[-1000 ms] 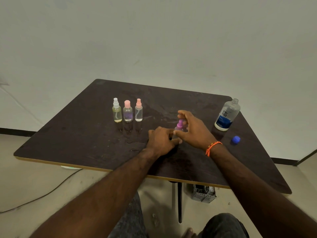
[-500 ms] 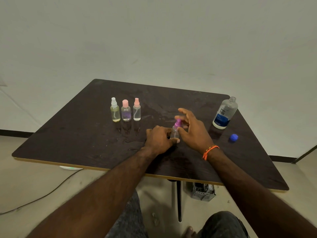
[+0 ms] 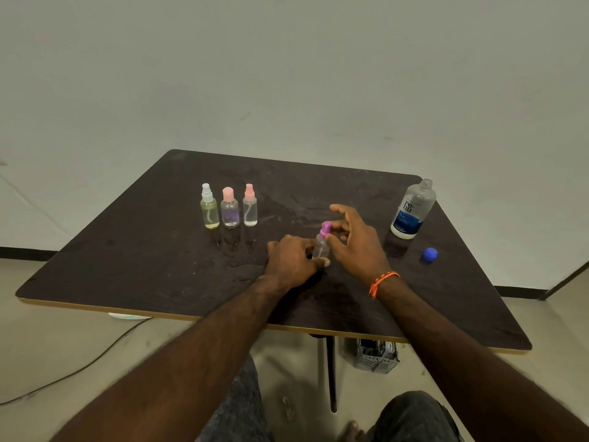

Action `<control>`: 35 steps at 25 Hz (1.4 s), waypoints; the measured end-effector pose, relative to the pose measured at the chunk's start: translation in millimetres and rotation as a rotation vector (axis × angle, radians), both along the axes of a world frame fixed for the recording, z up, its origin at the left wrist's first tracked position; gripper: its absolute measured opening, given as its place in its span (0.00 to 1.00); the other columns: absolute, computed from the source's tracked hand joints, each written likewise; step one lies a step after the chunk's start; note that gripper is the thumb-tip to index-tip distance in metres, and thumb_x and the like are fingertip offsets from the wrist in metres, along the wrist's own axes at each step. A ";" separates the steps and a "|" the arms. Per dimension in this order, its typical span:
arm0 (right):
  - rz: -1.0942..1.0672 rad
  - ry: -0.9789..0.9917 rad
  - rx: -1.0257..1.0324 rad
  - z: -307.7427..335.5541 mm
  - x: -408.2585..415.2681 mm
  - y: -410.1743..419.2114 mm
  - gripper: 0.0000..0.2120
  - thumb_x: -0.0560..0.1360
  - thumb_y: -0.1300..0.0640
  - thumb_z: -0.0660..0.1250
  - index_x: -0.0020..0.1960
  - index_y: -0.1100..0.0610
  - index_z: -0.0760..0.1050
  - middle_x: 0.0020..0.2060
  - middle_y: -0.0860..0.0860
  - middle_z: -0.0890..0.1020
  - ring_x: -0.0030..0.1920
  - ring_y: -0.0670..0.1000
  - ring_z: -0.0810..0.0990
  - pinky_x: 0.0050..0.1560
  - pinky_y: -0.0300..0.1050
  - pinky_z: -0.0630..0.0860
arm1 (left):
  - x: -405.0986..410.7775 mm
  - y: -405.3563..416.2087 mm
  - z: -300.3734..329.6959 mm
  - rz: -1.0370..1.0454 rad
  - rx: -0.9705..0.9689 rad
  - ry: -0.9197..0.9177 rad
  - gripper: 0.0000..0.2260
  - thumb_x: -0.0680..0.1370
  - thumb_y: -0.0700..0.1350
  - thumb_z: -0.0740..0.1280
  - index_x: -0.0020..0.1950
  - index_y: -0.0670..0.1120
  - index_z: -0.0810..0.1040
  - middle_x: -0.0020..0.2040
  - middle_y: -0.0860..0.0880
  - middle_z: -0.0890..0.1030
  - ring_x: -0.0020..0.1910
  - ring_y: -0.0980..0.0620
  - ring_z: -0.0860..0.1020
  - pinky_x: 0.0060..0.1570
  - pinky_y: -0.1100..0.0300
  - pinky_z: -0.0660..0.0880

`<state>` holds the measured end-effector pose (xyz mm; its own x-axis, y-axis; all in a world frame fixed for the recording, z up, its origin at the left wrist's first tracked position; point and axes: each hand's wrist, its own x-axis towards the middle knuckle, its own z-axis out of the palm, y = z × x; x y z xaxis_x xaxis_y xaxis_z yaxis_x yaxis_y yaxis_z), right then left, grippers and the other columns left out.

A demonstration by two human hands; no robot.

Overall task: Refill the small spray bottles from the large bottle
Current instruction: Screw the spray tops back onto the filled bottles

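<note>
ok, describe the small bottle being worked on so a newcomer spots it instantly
On the dark square table, look near the middle, right of the row of three small clear spray bottles. The small clear bottle with the purple spray top stands alone between the left hand and right hand, the only purple-topped one.

Light: soft, even and rather dim, falling from overhead; the wall (image 3: 287,74) is reading grey-green.
Shadows: faint ones are pooling under both hands, and beside the large bottle (image 3: 413,209).
Glare: a dull sheen is showing on the dark table (image 3: 143,250) at centre frame.
Distortion: table edges are bowing toward the frame corners.
Focus: forearms at the bottom are looking soft.
</note>
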<state>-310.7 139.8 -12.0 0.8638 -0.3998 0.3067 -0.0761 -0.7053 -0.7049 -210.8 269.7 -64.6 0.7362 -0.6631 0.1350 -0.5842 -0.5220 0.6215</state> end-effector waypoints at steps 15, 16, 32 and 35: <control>-0.051 -0.026 0.098 -4.9 -1.9 -4.2 0.25 0.76 0.56 0.73 0.70 0.52 0.68 0.57 0.47 0.82 0.53 0.43 0.81 0.52 0.37 0.79 | -0.9 -1.5 1.3 0.032 0.021 -0.027 0.14 0.77 0.59 0.74 0.38 0.60 0.72 0.33 0.61 0.74 0.41 0.58 0.73 0.62 0.47 0.69; -0.012 -0.005 0.117 -4.9 -2.1 -5.6 0.26 0.77 0.58 0.72 0.72 0.52 0.67 0.61 0.47 0.81 0.56 0.43 0.80 0.51 0.33 0.76 | -0.7 -2.0 0.9 0.030 0.020 -0.023 0.15 0.77 0.59 0.75 0.37 0.59 0.71 0.33 0.61 0.74 0.40 0.58 0.73 0.62 0.47 0.69; -0.165 0.026 0.146 -34.5 -9.0 3.5 0.13 0.78 0.48 0.69 0.59 0.54 0.77 0.50 0.46 0.83 0.46 0.42 0.83 0.50 0.41 0.82 | -4.2 -0.4 0.4 0.010 0.045 0.003 0.09 0.77 0.59 0.74 0.52 0.57 0.82 0.44 0.60 0.82 0.50 0.55 0.80 0.65 0.43 0.70; -0.130 0.061 0.172 -38.6 -13.2 3.5 0.13 0.79 0.49 0.68 0.60 0.54 0.78 0.47 0.47 0.85 0.42 0.41 0.84 0.48 0.41 0.82 | -12.1 5.3 5.2 -0.034 0.029 -0.019 0.17 0.76 0.60 0.74 0.62 0.57 0.79 0.52 0.59 0.84 0.56 0.53 0.81 0.64 0.45 0.70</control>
<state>-323.9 143.3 -50.6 0.8161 -0.5512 0.1735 -0.2048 -0.5567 -0.8051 -222.9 275.0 -59.5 0.7108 -0.6916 0.1288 -0.6132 -0.5194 0.5952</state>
